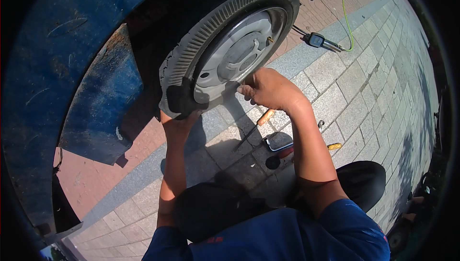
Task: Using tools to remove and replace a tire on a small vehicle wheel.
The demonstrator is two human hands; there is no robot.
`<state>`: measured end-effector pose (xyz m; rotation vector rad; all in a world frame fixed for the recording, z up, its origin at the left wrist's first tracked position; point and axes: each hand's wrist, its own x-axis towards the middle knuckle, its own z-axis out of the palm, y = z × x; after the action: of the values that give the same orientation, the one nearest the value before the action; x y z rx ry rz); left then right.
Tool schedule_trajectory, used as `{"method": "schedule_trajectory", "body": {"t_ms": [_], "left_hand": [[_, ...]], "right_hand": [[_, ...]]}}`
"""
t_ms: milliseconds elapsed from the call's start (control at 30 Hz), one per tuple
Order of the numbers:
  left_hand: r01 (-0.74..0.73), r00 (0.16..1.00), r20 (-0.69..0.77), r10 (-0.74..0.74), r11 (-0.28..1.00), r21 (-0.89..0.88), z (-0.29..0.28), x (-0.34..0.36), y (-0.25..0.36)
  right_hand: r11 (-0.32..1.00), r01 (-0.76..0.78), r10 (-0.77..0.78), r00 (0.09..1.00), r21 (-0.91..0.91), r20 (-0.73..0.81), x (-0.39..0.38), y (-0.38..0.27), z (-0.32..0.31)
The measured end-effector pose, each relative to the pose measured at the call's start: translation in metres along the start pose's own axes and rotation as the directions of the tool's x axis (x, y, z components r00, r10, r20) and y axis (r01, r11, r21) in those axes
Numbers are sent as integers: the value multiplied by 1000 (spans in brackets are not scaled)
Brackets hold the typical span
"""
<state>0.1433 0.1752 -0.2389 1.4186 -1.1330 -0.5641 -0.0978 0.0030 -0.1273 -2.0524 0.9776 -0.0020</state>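
Paved ground (354, 98) | screwdriver (258, 123), wrench (278, 143) beside tyre (201, 40) | left hand (179, 117) grip on tyre; right hand (268, 88) grip unclear

Hard sunlight floods the paving (364, 98), bleaching it pale right of the wheel (230, 50). Dense, sharp-edged shadows pool beneath the wheel and under the blue body panel (57, 69). Fisheye bending curves the paving lines; the corners vignette black. Focus is crisp centrally.

Blue fender (103, 98) crowds tyre (211, 31); paving (354, 103) rightward open.
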Motion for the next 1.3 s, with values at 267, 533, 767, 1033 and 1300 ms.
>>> {"method": "schedule_trajectory", "body": {"t_ms": [267, 533, 767, 1033, 1300], "left_hand": [[181, 968, -114, -225, 934, -309, 34, -6, -9], [189, 974, -67, -215, 943, -275, 37, -6, -22], [288, 948, -30, -318, 891, -350, 35, -9, -8], [90, 987, -114, -112, 980, -180, 29, 0, 0], [131, 983, -107, -149, 978, -160, 29, 0, 9]], "right_hand": [[557, 67, 429, 831, 828, -355, 61, 117, -36], [485, 171, 450, 792, 857, -413, 82, 115, -38], [906, 12, 318, 640, 423, -699, 71, 121, -31], [748, 64, 422, 722, 660, -548, 78, 124, -20], [794, -37, 354, 840, 606, -411, 83, 130, -46]]}}
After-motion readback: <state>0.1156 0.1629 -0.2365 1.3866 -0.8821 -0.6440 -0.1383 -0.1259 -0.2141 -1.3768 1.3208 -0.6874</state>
